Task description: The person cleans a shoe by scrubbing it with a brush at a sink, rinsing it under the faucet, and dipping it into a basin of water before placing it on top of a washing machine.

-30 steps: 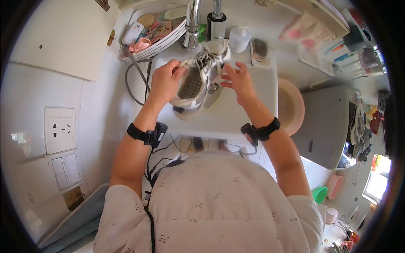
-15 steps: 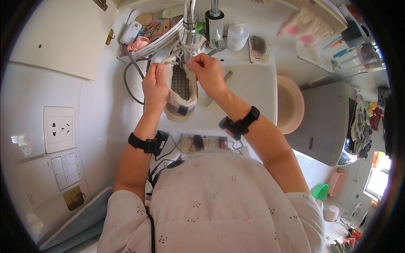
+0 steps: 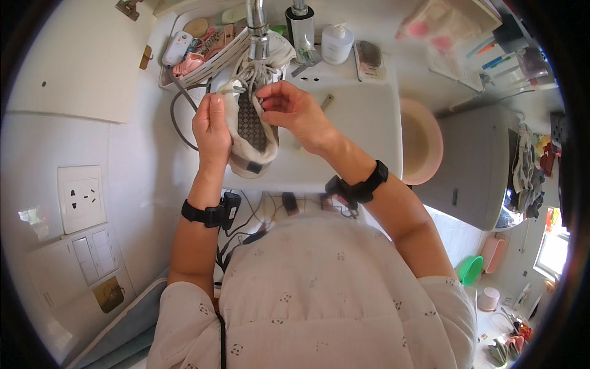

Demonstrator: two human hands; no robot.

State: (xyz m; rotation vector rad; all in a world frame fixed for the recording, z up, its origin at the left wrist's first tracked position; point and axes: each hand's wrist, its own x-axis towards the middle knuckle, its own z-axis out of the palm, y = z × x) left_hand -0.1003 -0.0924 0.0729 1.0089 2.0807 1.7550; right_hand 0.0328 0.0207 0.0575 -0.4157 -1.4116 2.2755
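2 hands hold a white sneaker (image 3: 251, 117) over a white sink (image 3: 362, 123), upper centre of the frame.

The left hand (image 3: 211, 126) is wrapped around the shoe's left side; the right hand (image 3: 290, 111) pinches its laces by the tongue. Beyond, the toe sits under a chrome faucet (image 3: 258, 24), with a soap bottle (image 3: 337, 43) to its right and a cluttered tray (image 3: 200, 46) at upper left.

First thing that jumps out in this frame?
A white mesh sneaker held over the white sink, right under the chrome tap. The left hand grips its side while the right hand pinches at the laces. A pink basin sits to the right.
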